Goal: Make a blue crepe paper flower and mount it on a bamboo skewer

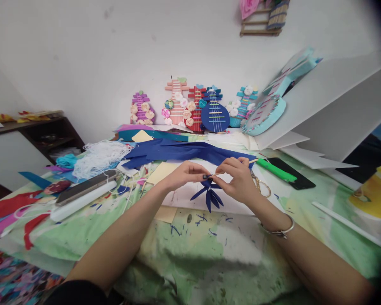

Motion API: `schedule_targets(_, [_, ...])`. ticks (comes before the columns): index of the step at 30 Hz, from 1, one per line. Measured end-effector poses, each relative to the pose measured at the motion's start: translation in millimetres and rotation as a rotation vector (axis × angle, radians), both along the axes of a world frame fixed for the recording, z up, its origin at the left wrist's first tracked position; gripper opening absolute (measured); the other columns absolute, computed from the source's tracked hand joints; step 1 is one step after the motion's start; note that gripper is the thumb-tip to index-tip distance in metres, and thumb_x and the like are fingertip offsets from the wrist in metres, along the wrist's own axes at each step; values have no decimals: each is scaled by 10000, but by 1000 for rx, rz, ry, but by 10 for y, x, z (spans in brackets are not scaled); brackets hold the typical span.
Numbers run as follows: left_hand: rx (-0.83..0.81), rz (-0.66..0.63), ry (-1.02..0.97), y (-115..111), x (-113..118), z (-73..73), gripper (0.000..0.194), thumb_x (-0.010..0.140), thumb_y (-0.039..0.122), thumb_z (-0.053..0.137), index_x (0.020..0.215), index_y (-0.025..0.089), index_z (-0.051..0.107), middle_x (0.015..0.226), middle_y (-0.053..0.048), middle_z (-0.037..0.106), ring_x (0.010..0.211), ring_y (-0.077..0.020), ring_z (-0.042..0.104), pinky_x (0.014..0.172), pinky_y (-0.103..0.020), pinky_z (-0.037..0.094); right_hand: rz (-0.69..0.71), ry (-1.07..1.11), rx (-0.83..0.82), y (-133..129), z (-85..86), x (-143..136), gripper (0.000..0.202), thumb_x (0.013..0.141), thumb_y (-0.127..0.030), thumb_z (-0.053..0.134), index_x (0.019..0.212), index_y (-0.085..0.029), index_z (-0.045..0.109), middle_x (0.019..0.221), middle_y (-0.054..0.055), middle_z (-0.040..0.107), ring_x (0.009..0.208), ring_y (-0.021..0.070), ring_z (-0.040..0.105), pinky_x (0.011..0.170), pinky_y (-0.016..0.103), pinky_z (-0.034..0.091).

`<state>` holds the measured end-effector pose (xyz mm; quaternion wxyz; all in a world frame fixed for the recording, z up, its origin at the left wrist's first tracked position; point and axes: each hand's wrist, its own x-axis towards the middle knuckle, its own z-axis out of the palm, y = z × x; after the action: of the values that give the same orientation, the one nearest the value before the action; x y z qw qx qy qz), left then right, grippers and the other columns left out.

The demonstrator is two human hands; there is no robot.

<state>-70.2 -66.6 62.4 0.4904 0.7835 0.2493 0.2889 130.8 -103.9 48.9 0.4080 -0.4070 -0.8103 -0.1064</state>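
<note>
Both hands meet over a white sheet [184,197] in the middle of the table. Between my left hand's [192,173] thumb and fingertips is the top of a dark blue petalled cut-out [210,197], its narrow pointed petals hanging down. My right hand [236,178] is closed on a thin wooden stick [253,161], whose near end reaches the blue cut-out at my left fingertips. Fingers hide the exact spot where stick and cut-out meet. Partly behind my right wrist lie scissors [264,188].
Blue sheets [178,150] lie beyond the hands. White yarn [103,159] and a phone [85,188] are left; a green tube-like item [276,170], a black flat object [300,178] and a yellow-lidded container [374,195] are right. Decorated lute-shaped crafts [215,116] lean against the wall.
</note>
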Motion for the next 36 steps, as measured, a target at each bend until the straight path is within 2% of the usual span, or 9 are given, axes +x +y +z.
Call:
schedule_targets(2, [53, -18, 34, -6, 3, -4, 276, 714, 272, 689, 941, 114, 691, 863, -85, 690, 758, -169, 598, 683, -274, 452, -12, 11, -2, 4, 2, 4, 172, 813, -316, 590, 694, -192, 585, 724, 2, 607, 705, 159, 534, 754, 364, 245])
schedule_targets(5, [127, 40, 41, -19, 29, -20, 290, 686, 216, 704, 957, 116, 684, 892, -92, 695, 773, -171, 615, 697, -278, 463, -23, 33, -6, 10, 4, 9, 190, 815, -319, 584, 674, -191, 580, 712, 2, 613, 689, 155, 536, 755, 363, 242])
schedule_targets(8, [89, 125, -19, -29, 62, -46, 323, 688, 220, 712, 987, 112, 657, 818, -82, 695, 742, -169, 635, 676, -269, 470, -49, 76, -17, 20, 5, 19, 199, 821, -330, 582, 678, -192, 584, 720, 8, 633, 700, 163, 551, 762, 365, 246])
schedule_targets(13, [45, 266, -185, -4, 88, -103, 252, 687, 264, 734, 838, 115, 597, 757, -58, 672, 685, -139, 625, 656, -251, 467, -110, 166, -5, 50, 6, 42, 184, 790, -321, 628, 663, -194, 585, 714, -1, 643, 725, 175, 566, 753, 361, 253])
schedule_targets(19, [117, 331, -191, 16, 103, -120, 191, 682, 262, 730, 716, 110, 620, 685, -31, 639, 617, -100, 551, 605, -229, 418, -120, 181, 5, 58, 10, 49, 197, 790, -331, 624, 653, -196, 583, 708, -5, 639, 700, 167, 560, 746, 360, 257])
schedule_targets(26, [138, 342, -239, 5, 110, -128, 192, 671, 279, 738, 686, 117, 637, 658, -30, 647, 615, -108, 556, 615, -244, 432, -138, 181, 12, 51, 12, 39, 197, 792, -328, 618, 652, -195, 578, 701, -9, 635, 707, 168, 571, 745, 367, 267])
schedule_targets(30, [121, 349, -268, 15, 104, -139, 249, 645, 294, 764, 645, 114, 592, 637, -32, 633, 611, -118, 572, 615, -253, 445, -132, 185, 21, 46, 16, 33, 202, 791, -326, 622, 645, -196, 573, 696, -10, 634, 700, 165, 565, 747, 367, 257])
schedule_targets(36, [-15, 173, -276, -19, 77, -123, 326, 680, 274, 747, 900, 144, 545, 728, -26, 652, 688, -130, 606, 665, -241, 435, -130, 122, 50, 37, 0, 31, 178, 797, -322, 625, 681, -194, 583, 728, 0, 637, 752, 181, 568, 758, 370, 242])
